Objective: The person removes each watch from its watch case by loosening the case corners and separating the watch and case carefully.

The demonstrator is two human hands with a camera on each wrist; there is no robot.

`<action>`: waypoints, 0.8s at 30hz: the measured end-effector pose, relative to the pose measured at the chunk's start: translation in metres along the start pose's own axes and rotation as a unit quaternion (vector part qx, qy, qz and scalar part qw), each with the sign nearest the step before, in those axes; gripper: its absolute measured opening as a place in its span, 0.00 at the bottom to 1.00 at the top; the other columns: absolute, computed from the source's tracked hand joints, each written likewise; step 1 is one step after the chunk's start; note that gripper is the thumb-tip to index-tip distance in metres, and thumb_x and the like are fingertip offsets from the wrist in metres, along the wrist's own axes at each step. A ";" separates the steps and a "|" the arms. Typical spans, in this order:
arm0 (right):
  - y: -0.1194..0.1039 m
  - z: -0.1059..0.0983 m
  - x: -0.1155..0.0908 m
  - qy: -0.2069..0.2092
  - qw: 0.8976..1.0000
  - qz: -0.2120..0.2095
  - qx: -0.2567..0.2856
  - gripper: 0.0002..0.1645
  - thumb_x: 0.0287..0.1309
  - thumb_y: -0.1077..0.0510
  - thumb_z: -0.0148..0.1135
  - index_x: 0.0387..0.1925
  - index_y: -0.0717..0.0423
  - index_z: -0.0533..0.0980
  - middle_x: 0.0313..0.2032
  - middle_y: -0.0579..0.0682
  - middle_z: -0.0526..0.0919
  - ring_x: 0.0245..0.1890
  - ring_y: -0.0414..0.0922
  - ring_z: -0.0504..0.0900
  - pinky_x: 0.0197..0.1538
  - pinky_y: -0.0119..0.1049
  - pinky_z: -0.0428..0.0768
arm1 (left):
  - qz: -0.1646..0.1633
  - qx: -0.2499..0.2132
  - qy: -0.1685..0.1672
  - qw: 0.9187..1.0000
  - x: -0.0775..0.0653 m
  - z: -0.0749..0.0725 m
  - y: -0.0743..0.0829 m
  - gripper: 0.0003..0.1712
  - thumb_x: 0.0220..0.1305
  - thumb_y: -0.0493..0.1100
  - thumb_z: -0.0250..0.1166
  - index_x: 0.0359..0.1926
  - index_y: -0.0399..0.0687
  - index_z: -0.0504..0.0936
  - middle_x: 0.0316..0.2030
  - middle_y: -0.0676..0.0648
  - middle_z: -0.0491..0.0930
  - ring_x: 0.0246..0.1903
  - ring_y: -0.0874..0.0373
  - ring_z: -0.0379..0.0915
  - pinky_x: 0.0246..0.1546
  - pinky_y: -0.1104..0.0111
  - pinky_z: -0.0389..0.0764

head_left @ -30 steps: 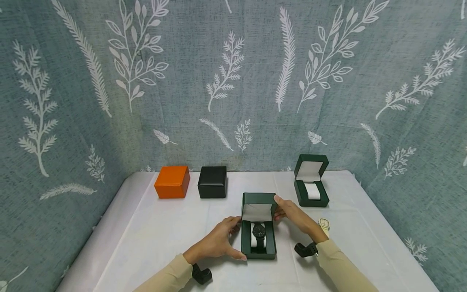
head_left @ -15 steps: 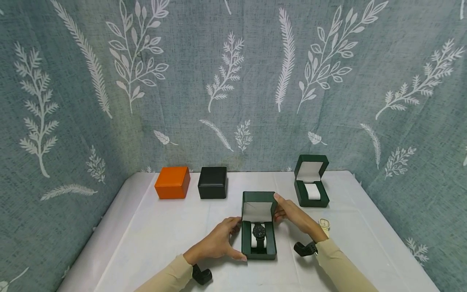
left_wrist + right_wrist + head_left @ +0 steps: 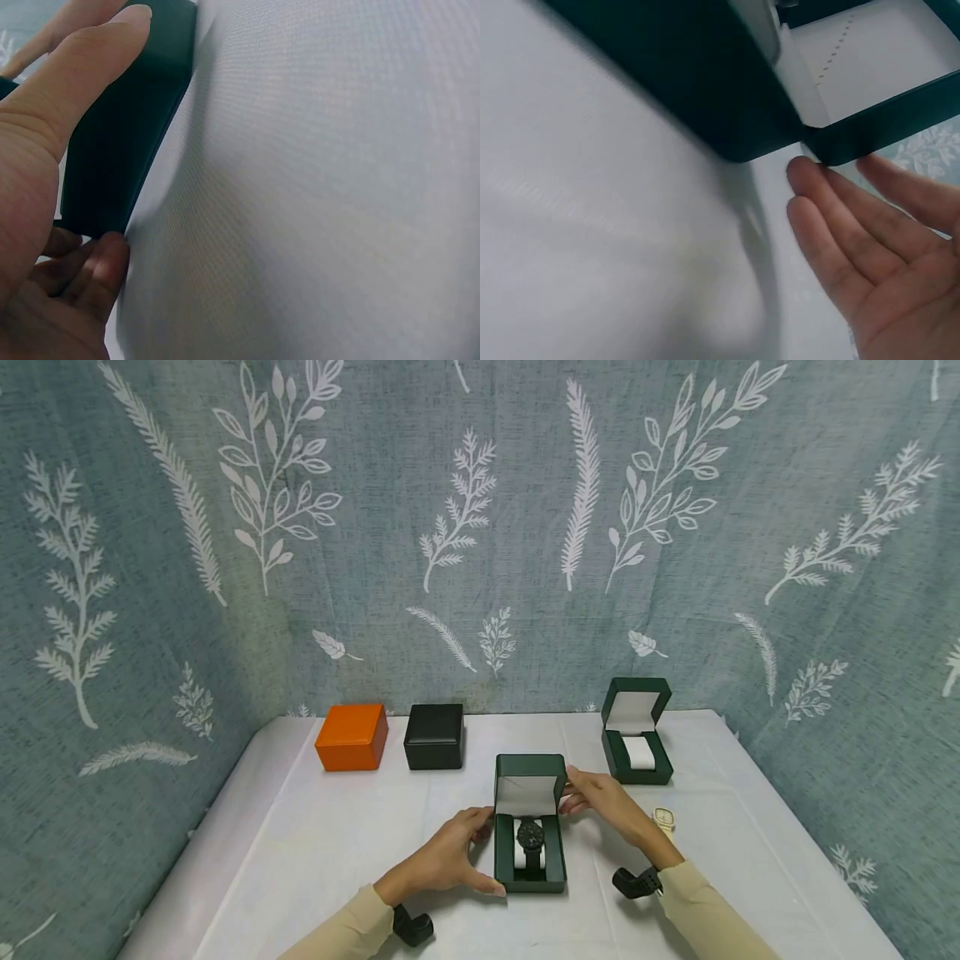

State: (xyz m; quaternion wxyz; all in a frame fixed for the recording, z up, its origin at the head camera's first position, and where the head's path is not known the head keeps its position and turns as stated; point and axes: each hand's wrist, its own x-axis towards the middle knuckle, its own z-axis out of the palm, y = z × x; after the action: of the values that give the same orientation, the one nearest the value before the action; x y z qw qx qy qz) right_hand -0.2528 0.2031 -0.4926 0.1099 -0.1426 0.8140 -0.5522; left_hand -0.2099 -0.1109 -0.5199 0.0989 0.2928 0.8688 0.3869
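A green watch box (image 3: 507, 852) stands with its lid raised on the white table in front of me. Inside, a black wristwatch (image 3: 530, 836) is wrapped round a white cushion (image 3: 519, 856). My left hand (image 3: 442, 856) grips the box's left side, thumb at the front corner and fingertips at the rear, as the left wrist view also shows. At the lid's right side is my right hand (image 3: 607, 802). Its fingers (image 3: 855, 225) are mostly straight in the right wrist view, with fingertips right at the hinge edge and lid.
Along the back stand an orange box (image 3: 351, 737) and a black box (image 3: 434, 736), both closed. A second green box (image 3: 637, 731), lid up with a white cushion inside, is at the back right. Beside my right wrist lies a pale yellow watch (image 3: 663, 820), partly hidden.
My right hand has lowered slightly along the lid's side, its thumb dropping from the lid's top corner. The left hand and the box stay in place; the view shifts slightly.
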 end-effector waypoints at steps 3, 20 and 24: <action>0.002 0.000 -0.005 0.009 1.000 -0.019 -0.015 0.35 0.80 0.39 0.46 0.55 0.68 0.80 0.41 0.55 0.89 0.40 0.52 0.88 0.50 0.40 0.84 | 0.005 0.002 0.000 1.000 -0.001 0.000 -0.001 0.68 0.42 0.59 0.86 0.76 0.32 0.61 0.64 0.43 0.70 0.53 0.57 0.70 0.55 0.67 0.78; 0.010 0.008 -0.032 -0.041 0.993 -0.068 -0.083 0.21 0.72 0.44 0.63 0.57 0.52 0.80 0.41 0.49 0.86 0.37 0.50 0.86 0.43 0.36 0.83 | 0.006 0.005 -0.002 1.000 0.000 -0.002 -0.001 0.68 0.43 0.60 0.85 0.76 0.32 0.61 0.67 0.40 0.68 0.54 0.55 0.72 0.55 0.65 0.79; 0.014 0.011 -0.035 -0.055 0.991 -0.090 -0.084 0.23 0.70 0.46 0.66 0.60 0.52 0.79 0.43 0.48 0.86 0.37 0.46 0.87 0.42 0.38 0.85 | 0.008 0.003 0.000 1.000 -0.001 -0.001 -0.001 0.68 0.43 0.60 0.85 0.76 0.32 0.61 0.66 0.41 0.69 0.53 0.57 0.71 0.55 0.66 0.79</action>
State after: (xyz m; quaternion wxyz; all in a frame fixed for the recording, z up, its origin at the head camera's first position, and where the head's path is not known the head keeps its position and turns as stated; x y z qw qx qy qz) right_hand -0.2182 0.2104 -0.5087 0.0922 -0.2538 0.8345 -0.4804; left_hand -0.2095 -0.1126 -0.5198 0.0950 0.2999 0.8677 0.3849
